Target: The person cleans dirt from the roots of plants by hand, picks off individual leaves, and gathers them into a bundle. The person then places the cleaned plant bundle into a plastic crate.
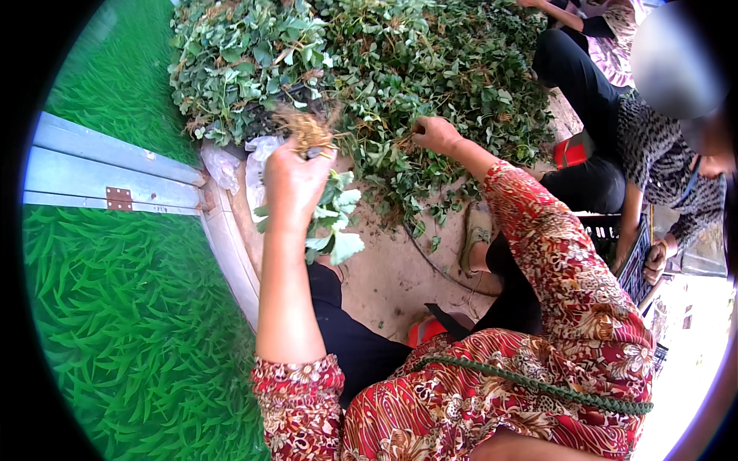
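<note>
My left hand (pixel 294 180) is closed around a small bunch of bare-root strawberry plants (pixel 334 219). Their tangled brown roots (pixel 306 129) stick up above the fist, and the green leaves hang below it. My right hand (pixel 440 137) reaches to the near side of a big heap of strawberry plants (pixel 453 69). Its fingers are pinched on thin brown roots or stems there; the rest of that plant blends into the heap.
Another pile of plants (pixel 238 61) rises at the far left, beside crumpled clear plastic (pixel 221 165). A pale blue metal post (pixel 115 173) crosses green grass-patterned sheeting (pixel 131 323). To the right, a co-worker (pixel 669 154) handles a black crate (pixel 636 261); another person (pixel 607 31) is beyond.
</note>
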A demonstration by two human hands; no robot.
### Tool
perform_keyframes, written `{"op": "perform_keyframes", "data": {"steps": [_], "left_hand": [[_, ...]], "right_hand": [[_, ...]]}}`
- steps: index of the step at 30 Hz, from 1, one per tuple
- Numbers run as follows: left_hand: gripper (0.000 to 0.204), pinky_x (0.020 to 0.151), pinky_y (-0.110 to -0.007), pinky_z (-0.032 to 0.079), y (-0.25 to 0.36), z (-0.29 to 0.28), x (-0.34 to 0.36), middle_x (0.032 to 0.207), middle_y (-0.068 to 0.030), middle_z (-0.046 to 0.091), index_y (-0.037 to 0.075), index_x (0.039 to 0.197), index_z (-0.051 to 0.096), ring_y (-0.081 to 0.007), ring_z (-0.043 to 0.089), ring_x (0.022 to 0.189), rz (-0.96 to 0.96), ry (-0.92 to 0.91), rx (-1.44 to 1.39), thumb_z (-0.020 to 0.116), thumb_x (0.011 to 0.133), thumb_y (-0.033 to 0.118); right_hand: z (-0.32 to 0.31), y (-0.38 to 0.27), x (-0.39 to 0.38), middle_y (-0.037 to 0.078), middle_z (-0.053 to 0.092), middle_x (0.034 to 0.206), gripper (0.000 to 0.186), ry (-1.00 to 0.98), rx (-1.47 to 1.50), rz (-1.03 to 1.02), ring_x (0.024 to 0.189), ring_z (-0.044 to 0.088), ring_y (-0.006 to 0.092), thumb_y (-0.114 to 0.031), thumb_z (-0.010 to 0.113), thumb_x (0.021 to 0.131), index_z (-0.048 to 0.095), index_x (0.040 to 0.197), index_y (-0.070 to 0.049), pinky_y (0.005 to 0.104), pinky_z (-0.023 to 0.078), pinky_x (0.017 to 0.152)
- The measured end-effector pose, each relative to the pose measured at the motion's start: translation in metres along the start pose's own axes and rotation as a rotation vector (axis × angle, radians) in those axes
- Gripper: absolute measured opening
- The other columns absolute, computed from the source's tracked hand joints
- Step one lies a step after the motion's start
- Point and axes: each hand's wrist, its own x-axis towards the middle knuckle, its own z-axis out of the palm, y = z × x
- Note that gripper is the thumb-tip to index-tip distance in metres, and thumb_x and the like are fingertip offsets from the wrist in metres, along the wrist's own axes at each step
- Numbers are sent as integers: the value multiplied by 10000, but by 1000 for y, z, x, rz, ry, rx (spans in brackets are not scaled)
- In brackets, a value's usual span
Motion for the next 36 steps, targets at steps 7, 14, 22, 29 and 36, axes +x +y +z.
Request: {"op": "perform_keyframes", "data": {"steps": [7,14,22,29,36], "left_hand": [[304,781,-268,477,28,50,-2,926,-62,687,33,1016,664,-119,624,841,229,-245,-48,685,723,113],[327,759,-267,470,31,59,0,891,-35,679,29,1011,653,-97,586,787,147,-403,-300,729,727,171],[361,724,-363,486,4,16,8,850,-144,678,130,1016,669,-269,650,785,-85,-261,232,691,710,320],[362,726,-393,476,-14,-25,8,848,-169,668,101,987,660,-360,624,819,-88,-94,273,667,708,332],[288,754,-375,467,1,-20,-1,886,-152,668,60,958,659,-322,626,822,-12,11,380,688,738,244]], "right_hand": [[-90,-73,-72,115,669,861,265,84,378,-326,780,628,210,-233,653,792,651,978,-44,342,483,727],[-97,-105,-98,23,655,911,256,-36,893,-323,831,561,77,-183,669,840,642,1032,-15,255,475,764],[-43,-112,-38,-23,566,671,177,-164,1481,-94,583,495,60,-212,682,831,637,907,-58,197,395,511],[170,-27,-25,79,644,1034,262,-326,61,-204,992,602,258,-134,603,766,668,1019,-149,361,462,894],[190,8,-26,-17,569,1013,154,-236,-696,-554,1000,480,193,-182,558,786,663,898,-195,329,402,752]]}}
